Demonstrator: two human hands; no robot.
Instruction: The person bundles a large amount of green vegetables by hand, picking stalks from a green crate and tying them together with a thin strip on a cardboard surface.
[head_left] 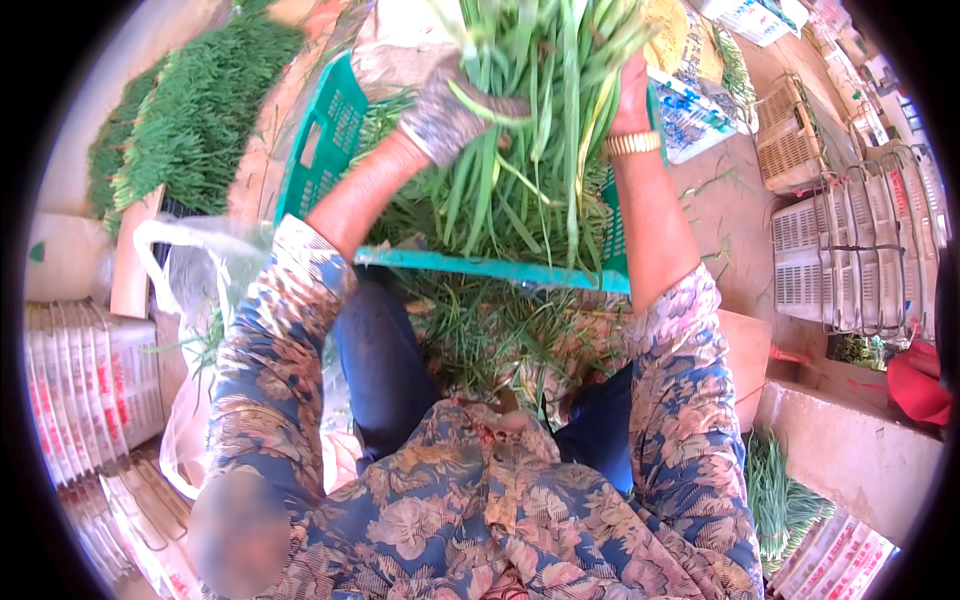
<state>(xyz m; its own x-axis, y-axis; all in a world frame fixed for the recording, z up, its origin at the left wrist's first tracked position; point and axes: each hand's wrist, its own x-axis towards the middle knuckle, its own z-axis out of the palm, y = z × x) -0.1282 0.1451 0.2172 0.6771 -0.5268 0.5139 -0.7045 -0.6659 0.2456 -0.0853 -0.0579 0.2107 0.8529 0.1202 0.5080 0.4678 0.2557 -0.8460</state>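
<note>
Both hands hold a thick bunch of greens point(530, 110) upright over a teal crate point(320, 150). The left hand point(450, 115), in a patterned glove, is clenched around the stalks from the side; the right hand point(632, 95), bare with a gold watch point(632, 143) at the wrist, grips the far side, though its fingers are hidden behind the leaves, so how tightly they close cannot be told. The greens look light, long and limp: the blades bend and splay, some droop loose below the grip, and a few would likely slip out or bruise if squeezed hard. The best hold seems to be around the middle of the bunch, where the stalks pack closest, with both hands encircling it. More loose greens lie inside the crate and on the person's lap. Another pile of greens point(190, 110) lies on the ground to the left, near a clear plastic bag point(190, 260) and stacked cartons point(90, 390). To the right stand pale wire baskets point(860, 250) on a dusty reddish floor point(730, 210), scattered with stray leaves.
</note>
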